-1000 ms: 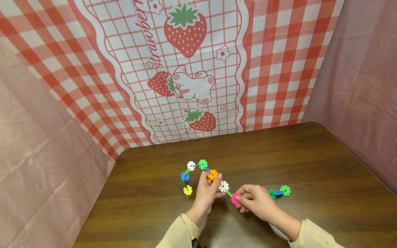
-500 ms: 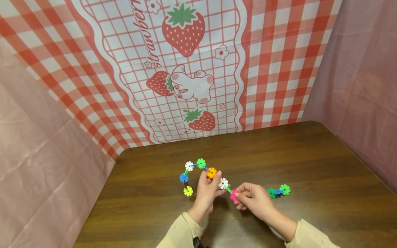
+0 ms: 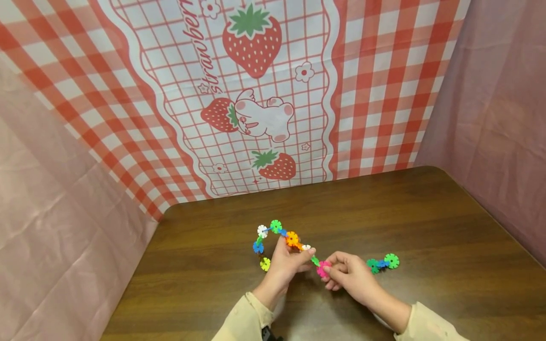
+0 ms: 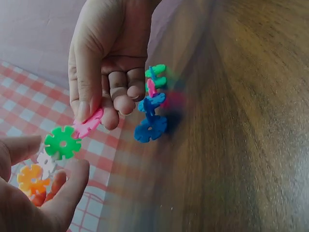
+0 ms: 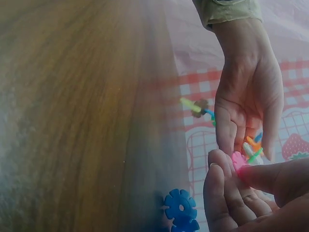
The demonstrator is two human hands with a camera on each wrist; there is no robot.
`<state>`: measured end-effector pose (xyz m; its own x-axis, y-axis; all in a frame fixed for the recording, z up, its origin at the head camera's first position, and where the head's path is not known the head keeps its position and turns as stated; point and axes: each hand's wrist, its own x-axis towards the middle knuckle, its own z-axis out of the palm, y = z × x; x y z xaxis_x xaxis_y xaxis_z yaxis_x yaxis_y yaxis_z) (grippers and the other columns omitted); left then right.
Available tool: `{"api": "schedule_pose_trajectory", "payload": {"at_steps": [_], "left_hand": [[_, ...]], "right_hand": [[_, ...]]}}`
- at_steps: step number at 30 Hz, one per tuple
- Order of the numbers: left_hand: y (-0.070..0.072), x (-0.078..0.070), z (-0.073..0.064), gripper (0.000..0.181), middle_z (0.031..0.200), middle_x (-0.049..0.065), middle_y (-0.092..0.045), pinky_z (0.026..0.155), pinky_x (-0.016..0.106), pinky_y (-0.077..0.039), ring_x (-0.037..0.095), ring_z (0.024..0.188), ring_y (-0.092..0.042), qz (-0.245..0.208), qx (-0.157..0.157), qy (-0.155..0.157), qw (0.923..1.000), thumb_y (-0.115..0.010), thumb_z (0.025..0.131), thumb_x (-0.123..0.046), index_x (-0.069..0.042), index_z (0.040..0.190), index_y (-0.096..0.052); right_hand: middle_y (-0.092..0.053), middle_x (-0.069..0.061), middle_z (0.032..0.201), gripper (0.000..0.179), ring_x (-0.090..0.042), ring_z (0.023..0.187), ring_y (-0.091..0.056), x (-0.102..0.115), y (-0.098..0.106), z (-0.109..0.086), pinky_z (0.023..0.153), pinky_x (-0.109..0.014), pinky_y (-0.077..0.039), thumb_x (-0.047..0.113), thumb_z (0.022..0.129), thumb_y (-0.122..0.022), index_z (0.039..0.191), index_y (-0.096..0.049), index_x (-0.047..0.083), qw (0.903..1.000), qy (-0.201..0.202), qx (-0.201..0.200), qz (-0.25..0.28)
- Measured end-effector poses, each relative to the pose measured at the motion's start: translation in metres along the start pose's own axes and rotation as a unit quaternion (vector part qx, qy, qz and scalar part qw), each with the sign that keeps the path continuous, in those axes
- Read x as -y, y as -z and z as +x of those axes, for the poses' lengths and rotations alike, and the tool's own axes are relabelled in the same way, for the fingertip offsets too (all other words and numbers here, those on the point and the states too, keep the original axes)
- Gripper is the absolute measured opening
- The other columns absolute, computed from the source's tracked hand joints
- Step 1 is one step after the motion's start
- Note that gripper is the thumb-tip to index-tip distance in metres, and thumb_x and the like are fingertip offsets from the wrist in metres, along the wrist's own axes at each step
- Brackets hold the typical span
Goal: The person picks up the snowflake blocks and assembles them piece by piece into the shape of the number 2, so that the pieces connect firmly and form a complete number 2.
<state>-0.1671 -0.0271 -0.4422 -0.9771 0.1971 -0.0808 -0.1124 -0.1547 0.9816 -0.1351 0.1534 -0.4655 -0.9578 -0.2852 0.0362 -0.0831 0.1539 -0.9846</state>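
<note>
A chain of notched plastic discs joined edge to edge runs between my hands. My left hand (image 3: pixel 283 265) holds it near the white disc (image 4: pixel 47 163), the thumb partly covering that disc in the head view. Just past the left fingers is the orange disc (image 3: pixel 292 238). My right hand (image 3: pixel 351 275) pinches the pink disc (image 3: pixel 323 269) at the chain's right end between thumb and fingers. A green disc (image 4: pixel 63 143) joins the pink and white ones. Beyond the left hand the chain curves round to a yellow disc (image 3: pixel 265 264), partly hidden behind that hand.
A second, shorter disc chain (image 3: pixel 382 264) lies on the brown table (image 3: pixel 204 289) beyond the right hand; its blue discs (image 4: pixel 150 128) show in the left wrist view. A strawberry-print checked cloth (image 3: pixel 375 94) hangs behind the table, with pink cloth (image 3: pixel 490 118) at the sides.
My left thumb has moved from between the orange and white discs onto the white disc. The chain's far curve and yellow end have swung slightly right. My right hand keeps its pinch.
</note>
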Motion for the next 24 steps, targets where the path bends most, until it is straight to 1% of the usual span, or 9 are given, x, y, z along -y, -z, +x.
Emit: {"api": "schedule_pose_trajectory", "payload": {"at_steps": [4,7,9,11,12,15,18,24], "left_hand": [[0.0045,-0.0001,0.0001,0.046,0.092,0.014,-0.066,0.078,0.051,-0.056,0.021,0.079,-0.068,-0.003,0.033,0.016,0.9993,-0.072,0.082,0.004,-0.004,0.114,-0.038],[0.0074,0.0,0.0006,0.05,0.095,0.024,-0.068,0.078,0.049,-0.056,0.025,0.083,-0.069,-0.003,0.061,0.023,0.9979,-0.071,0.082,0.007,-0.005,0.115,-0.035],[0.0087,0.0004,0.001,0.052,0.098,0.029,-0.068,0.077,0.047,-0.057,0.027,0.086,-0.07,-0.003,0.073,0.027,0.9969,-0.071,0.082,0.008,-0.006,0.115,-0.033],[0.0094,0.0015,0.0013,0.051,0.098,0.03,-0.067,0.074,0.046,-0.058,0.027,0.084,-0.07,-0.002,0.081,0.03,0.9963,-0.07,0.083,0.009,-0.006,0.114,-0.032],[0.0095,0.002,0.0013,0.051,0.096,0.03,-0.068,0.073,0.046,-0.058,0.027,0.081,-0.07,-0.003,0.081,0.032,0.9962,-0.07,0.083,0.009,-0.006,0.113,-0.032],[0.0099,0.0043,0.0014,0.049,0.091,0.023,-0.068,0.069,0.045,-0.059,0.024,0.073,-0.069,0.0,0.077,0.033,0.9965,-0.07,0.084,0.007,-0.005,0.111,-0.031],[0.0101,0.006,0.0018,0.048,0.089,0.018,-0.067,0.067,0.044,-0.059,0.024,0.071,-0.069,-0.001,0.071,0.03,0.997,-0.07,0.084,0.007,-0.004,0.11,-0.03],[0.0105,0.0073,0.0027,0.048,0.09,0.017,-0.066,0.067,0.043,-0.059,0.024,0.07,-0.069,-0.001,0.065,0.031,0.9974,-0.07,0.085,0.006,-0.003,0.109,-0.029]], "right_hand": [[-0.068,-0.022,0.081,0.018,-0.023,0.064,-0.068,-0.0019,0.0003,0.0005,0.058,-0.033,-0.058,0.01,0.097,-0.059,0.098,-0.058,-0.008,0.9999,-0.003,0.007,0.007],[-0.068,-0.022,0.081,0.017,-0.022,0.064,-0.068,-0.003,0.0002,0.0012,0.058,-0.033,-0.058,0.009,0.097,-0.059,0.098,-0.057,-0.009,0.9998,-0.003,0.014,0.014],[-0.068,-0.021,0.08,0.017,-0.022,0.064,-0.068,-0.003,0.0001,0.0015,0.058,-0.033,-0.058,0.008,0.097,-0.058,0.1,-0.057,-0.009,0.9997,-0.002,0.019,0.017],[-0.068,-0.02,0.08,0.017,-0.022,0.064,-0.067,-0.0025,0.0004,0.0014,0.058,-0.035,-0.058,0.008,0.097,-0.058,0.101,-0.056,-0.008,0.9995,-0.001,0.026,0.02],[-0.068,-0.02,0.08,0.017,-0.022,0.063,-0.067,-0.0022,0.0005,0.0014,0.058,-0.035,-0.058,0.008,0.098,-0.057,0.102,-0.056,-0.008,0.9994,-0.001,0.029,0.02],[-0.069,-0.019,0.08,0.019,-0.022,0.064,-0.067,-0.0006,0.0009,0.0013,0.058,-0.037,-0.058,0.01,0.098,-0.057,0.105,-0.055,-0.008,0.999,-0.009,0.039,0.02],[-0.069,-0.018,0.081,0.02,-0.022,0.064,-0.067,0.0002,0.0012,0.0013,0.058,-0.037,-0.058,0.01,0.099,-0.056,0.107,-0.055,-0.007,0.9988,-0.017,0.044,0.012],[-0.07,-0.017,0.083,0.023,-0.024,0.064,-0.067,0.001,0.0013,0.0012,0.056,-0.035,-0.057,0.014,0.1,-0.055,0.111,-0.057,-0.006,0.9987,-0.017,0.041,-0.024]]}}
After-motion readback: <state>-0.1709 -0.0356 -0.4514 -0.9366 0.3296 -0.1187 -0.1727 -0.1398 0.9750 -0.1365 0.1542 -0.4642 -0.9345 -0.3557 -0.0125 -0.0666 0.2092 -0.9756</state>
